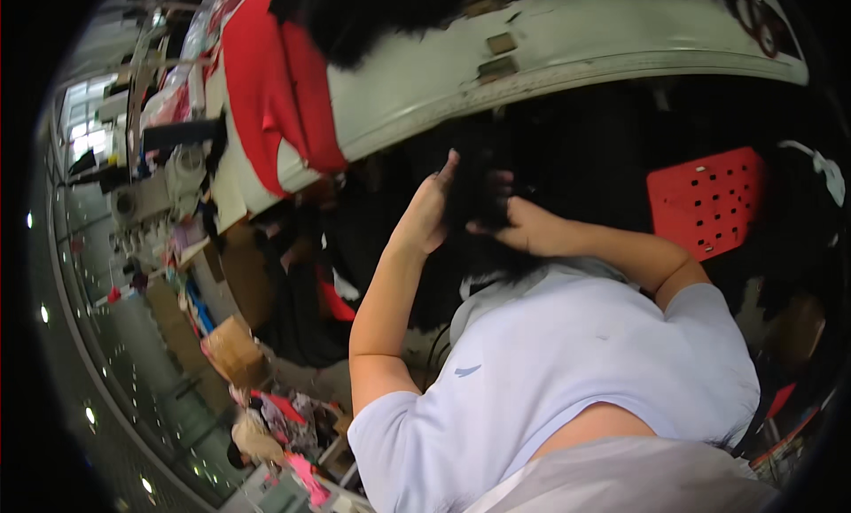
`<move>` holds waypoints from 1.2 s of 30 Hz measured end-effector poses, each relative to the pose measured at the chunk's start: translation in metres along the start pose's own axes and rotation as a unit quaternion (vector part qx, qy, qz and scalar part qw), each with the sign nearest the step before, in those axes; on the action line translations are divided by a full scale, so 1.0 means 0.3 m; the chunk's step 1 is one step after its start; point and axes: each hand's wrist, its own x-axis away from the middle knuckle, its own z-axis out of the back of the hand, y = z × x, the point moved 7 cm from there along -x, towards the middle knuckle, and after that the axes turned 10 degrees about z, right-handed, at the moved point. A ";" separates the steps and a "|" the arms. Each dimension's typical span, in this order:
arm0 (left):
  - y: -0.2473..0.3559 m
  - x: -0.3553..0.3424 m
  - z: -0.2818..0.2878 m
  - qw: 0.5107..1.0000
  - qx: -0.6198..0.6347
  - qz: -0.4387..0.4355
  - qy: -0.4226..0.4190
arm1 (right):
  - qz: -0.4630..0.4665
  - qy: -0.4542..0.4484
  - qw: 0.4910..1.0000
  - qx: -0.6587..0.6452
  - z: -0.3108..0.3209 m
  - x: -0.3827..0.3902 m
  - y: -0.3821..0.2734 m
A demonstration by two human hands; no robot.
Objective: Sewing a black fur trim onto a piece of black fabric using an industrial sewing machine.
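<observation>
Head view, and both bare hands are at work just off the near edge of the long pale table [567,89], with a black furry piece [472,190] between them! The left hand [425,213] has its thumb pointing up along the piece's left side, palm turned towards it; its other fingers are lost in the dark fur, so how tightly it grips I cannot tell. Across from it comes the right hand [529,229], holding the piece's right side with a narrow grip, one fingertip pointing back at the left hand (black on black, so the piece's own outline is hard to follow).

Up on the table, a heap of black fur [355,21] sprawls along the far edge, while a red cloth [282,97] drapes over the near edge towards the left end. Two small brownish blocks [502,43] sit near that same edge, about midway, and a dark red looped item [761,26] lies by the right end. Over to the right, below the table, shows a red panel [706,201] with square holes. Away to the left, a cardboard box [235,352] and a co-worker [259,435] in pale clothing.
</observation>
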 end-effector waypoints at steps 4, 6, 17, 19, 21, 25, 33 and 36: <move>0.189 -0.049 -0.226 0.985 0.000 -0.148 -0.085 | -0.189 -0.070 0.974 0.099 0.140 0.108 -0.023; 0.223 -0.025 -0.308 0.967 -0.103 -0.228 -0.050 | 0.045 0.041 0.938 0.342 0.283 0.121 -0.192; 0.281 0.047 -0.348 0.890 -0.300 -0.340 0.053 | -0.225 0.393 0.489 0.745 1.709 0.307 -0.647; 0.266 0.072 -0.301 0.895 -0.301 -0.323 0.061 | -0.248 0.375 0.507 0.735 1.765 0.275 -0.640; 0.265 0.095 -0.286 0.901 -0.229 -0.368 -0.014 | -0.221 0.343 0.582 0.703 1.892 0.368 -0.643; 0.235 0.096 -0.221 0.904 -0.133 -0.402 -0.055 | 0.003 0.560 0.704 0.437 1.554 0.487 -0.545; 0.028 -0.074 -0.197 0.868 -0.431 -0.247 0.000 | -0.050 0.375 0.913 -0.152 0.504 0.151 -0.146; 0.008 -0.006 -0.240 0.748 -0.625 -0.224 -0.014 | -0.084 0.364 0.923 -0.092 0.443 0.050 -0.173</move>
